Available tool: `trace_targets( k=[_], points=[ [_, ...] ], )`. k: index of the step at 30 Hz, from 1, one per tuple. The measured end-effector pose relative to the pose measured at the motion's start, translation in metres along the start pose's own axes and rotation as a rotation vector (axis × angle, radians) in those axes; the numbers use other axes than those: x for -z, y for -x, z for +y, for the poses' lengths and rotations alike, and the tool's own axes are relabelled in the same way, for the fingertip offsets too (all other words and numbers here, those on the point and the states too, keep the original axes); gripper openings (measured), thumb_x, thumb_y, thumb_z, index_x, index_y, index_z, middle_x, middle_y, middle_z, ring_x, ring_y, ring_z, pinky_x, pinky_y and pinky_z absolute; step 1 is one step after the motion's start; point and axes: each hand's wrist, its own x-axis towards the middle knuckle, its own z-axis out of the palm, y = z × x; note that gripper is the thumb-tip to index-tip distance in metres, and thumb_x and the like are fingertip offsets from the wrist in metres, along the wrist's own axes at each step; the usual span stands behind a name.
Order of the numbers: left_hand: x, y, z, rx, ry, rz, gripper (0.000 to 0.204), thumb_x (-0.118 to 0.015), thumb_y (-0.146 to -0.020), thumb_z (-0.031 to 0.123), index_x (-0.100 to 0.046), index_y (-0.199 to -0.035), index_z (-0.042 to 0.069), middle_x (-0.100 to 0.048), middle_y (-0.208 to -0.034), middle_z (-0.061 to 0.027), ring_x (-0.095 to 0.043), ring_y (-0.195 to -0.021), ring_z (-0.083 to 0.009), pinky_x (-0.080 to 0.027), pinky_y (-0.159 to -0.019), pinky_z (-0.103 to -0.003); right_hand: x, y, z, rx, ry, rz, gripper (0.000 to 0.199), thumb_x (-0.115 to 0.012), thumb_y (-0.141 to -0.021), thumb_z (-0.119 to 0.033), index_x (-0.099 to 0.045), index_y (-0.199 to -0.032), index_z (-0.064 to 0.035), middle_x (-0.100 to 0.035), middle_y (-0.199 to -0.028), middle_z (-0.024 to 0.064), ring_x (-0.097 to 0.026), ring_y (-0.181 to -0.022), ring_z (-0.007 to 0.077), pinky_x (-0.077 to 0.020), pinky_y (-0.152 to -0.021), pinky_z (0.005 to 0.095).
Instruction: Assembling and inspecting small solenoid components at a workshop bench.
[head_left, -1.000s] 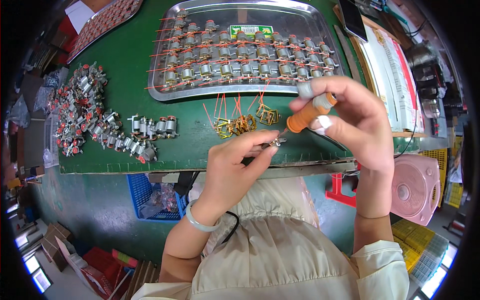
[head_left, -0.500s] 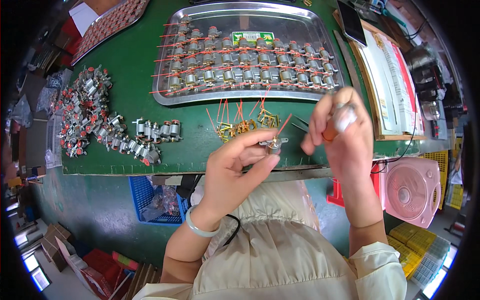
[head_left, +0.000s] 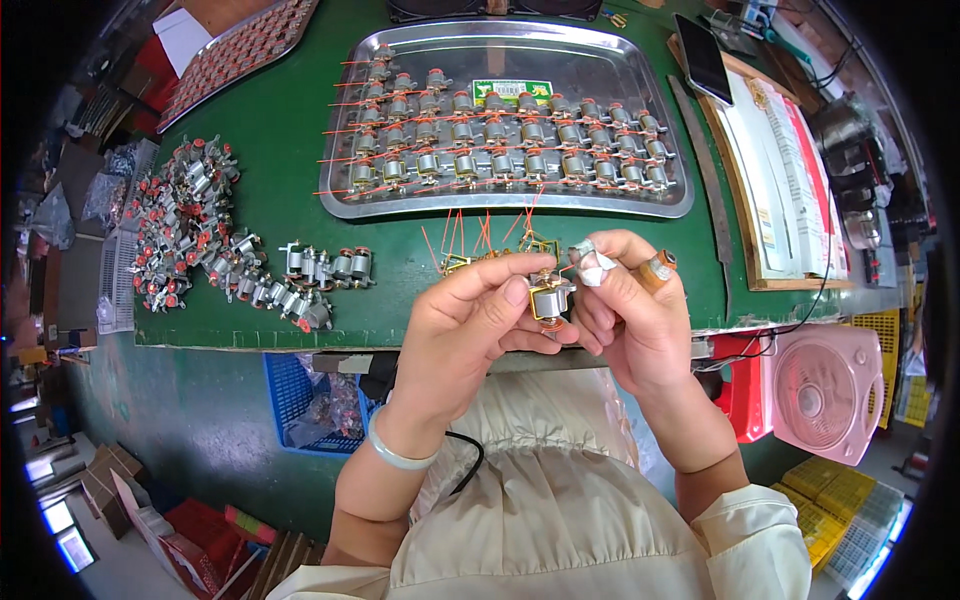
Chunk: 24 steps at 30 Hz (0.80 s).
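Both hands meet just above the near edge of a green work table [head_left: 270,160], seen from above. The left hand [head_left: 470,320] is closed in a pinch, thumb and fingers gripping a small metal motor [head_left: 549,297] with a brass-coloured frame around it. The right hand [head_left: 625,310] is curled too: its fingertips touch the same motor from the other side, while an orange-handled tool [head_left: 655,270] lies tucked across the palm, its handle end poking out toward the right. One right finger is wrapped in white tape.

The motor looks like a short silvery cylinder in a yellowish bracket; thin red wires seem to trail from it, though they are too fine to follow.

Just beyond the hands, a few brass brackets with red wires [head_left: 490,245] lie on the table. Farther off, a silver metal tray [head_left: 660,200] holds several neat rows of similar motors, their red wires laid out sideways; these appear to be finished pieces, and the tray's upper right part is bare. To the left, a short row of motors [head_left: 325,265] and a large loose heap of motors with red parts [head_left: 185,235] likely wait their turn, so the work seems somewhere in the middle, with much left.

A dark phone [head_left: 703,58] and printed papers on a wooden board [head_left: 775,180] sit at the right. Below the table edge are a blue crate [head_left: 300,400] and a pink fan [head_left: 820,390].
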Motion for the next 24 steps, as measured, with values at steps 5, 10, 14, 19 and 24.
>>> trace_targets(
  k=[5, 10, 14, 19, 24],
  points=[
    [0.000, 0.000, -0.001, -0.020, 0.057, -0.024, 0.030, -0.043, -0.091, 0.014, -0.046, -0.114, -0.005, -0.058, -0.100, -0.0190, -0.064, -0.078, -0.0273, -0.056, -0.065, -0.030, -0.001, 0.002, 0.002, 0.055, 0.066, 0.028, 0.015, -0.053, -0.084, -0.007, -0.051, -0.097, -0.0003, -0.044, -0.054, -0.0001, -0.037, -0.042, 0.0058, -0.0317, -0.037, 0.0217],
    [0.001, 0.001, -0.004, -0.122, -0.062, -0.067, 0.036, -0.052, -0.087, 0.012, -0.044, -0.117, -0.006, -0.058, -0.103, -0.0207, -0.064, -0.081, -0.0280, -0.055, -0.068, -0.030, 0.004, 0.004, -0.002, 0.060, 0.008, 0.026, 0.015, -0.052, -0.085, -0.009, -0.050, -0.097, 0.0003, -0.045, -0.056, 0.0007, -0.039, -0.044, 0.0072, -0.0340, -0.038, 0.0231],
    [0.000, 0.001, -0.003, -0.143, -0.116, -0.035, 0.039, -0.057, -0.083, 0.011, -0.046, -0.116, -0.007, -0.058, -0.102, -0.0215, -0.064, -0.081, -0.0279, -0.056, -0.067, -0.030, 0.000, 0.006, -0.011, 0.130, 0.126, 0.076, 0.023, -0.046, -0.087, -0.020, -0.050, -0.097, 0.0007, -0.046, -0.060, 0.0025, -0.043, -0.047, 0.0093, -0.0382, -0.042, 0.0253],
    [0.001, 0.000, -0.002, -0.193, -0.110, 0.007, 0.038, -0.056, -0.084, 0.011, -0.046, -0.116, -0.006, -0.058, -0.102, -0.0215, -0.064, -0.080, -0.0277, -0.056, -0.066, -0.029, 0.024, 0.007, -0.022, 0.263, 0.588, 0.174, 0.038, -0.040, -0.086, -0.034, -0.049, -0.093, 0.0017, -0.047, -0.062, 0.0042, -0.043, -0.049, 0.0092, -0.0367, -0.043, 0.0229],
    [-0.006, -0.002, 0.000, -0.222, 0.097, 0.154, 0.034, -0.049, -0.088, 0.009, -0.042, -0.119, -0.003, -0.055, -0.109, -0.0204, -0.062, -0.087, -0.0262, -0.056, -0.068, -0.028, 0.017, 0.017, -0.019, 0.231, 0.166, 0.027, 0.021, -0.049, -0.081, -0.017, -0.050, -0.091, 0.0010, -0.053, -0.076, 0.0077, -0.050, -0.058, 0.0094, -0.0398, -0.047, 0.0222]
  ],
)
